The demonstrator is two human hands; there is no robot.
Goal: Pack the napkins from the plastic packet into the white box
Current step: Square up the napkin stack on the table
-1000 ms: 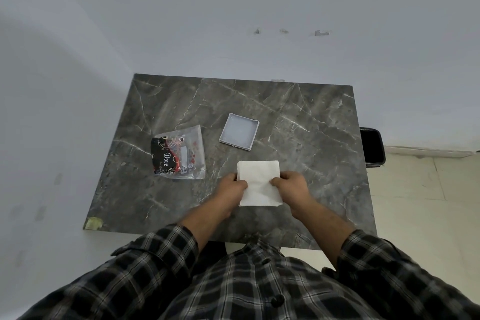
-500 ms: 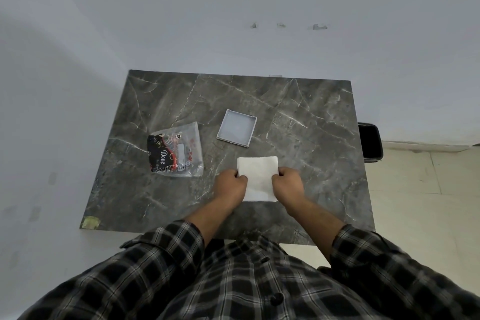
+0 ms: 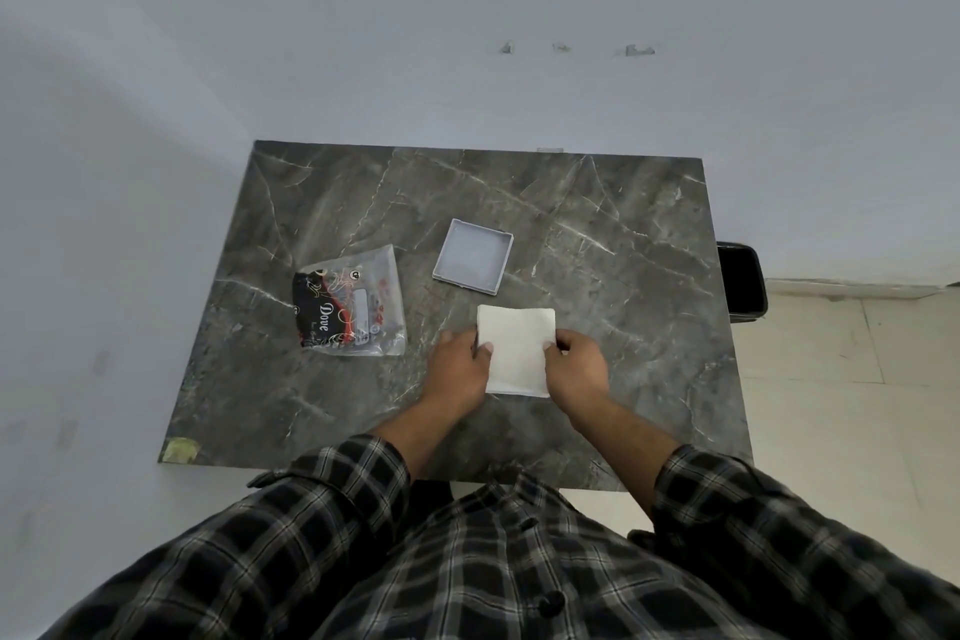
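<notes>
We hold one white napkin [image 3: 515, 351] flat on the dark marble table [image 3: 623, 234] with both hands. The left hand [image 3: 461, 369] pinches the napkin's left edge, thumb on top; its grip is closed on the napkin. The right hand [image 3: 576, 363] pinches the right edge in the same manner, its grip also closed on the napkin. The napkin lies between the two grips, its far edge extending beyond the fingertips.

The white box [image 3: 474, 256] sits open on the table just beyond the grips, near the napkin's far edge but apart from it. We see nothing inside it.

The plastic packet [image 3: 353, 309] lies flat to the left of the left grip, apart from hand and box. It carries dark printed contents; we cannot tell how many napkins it holds.
</notes>
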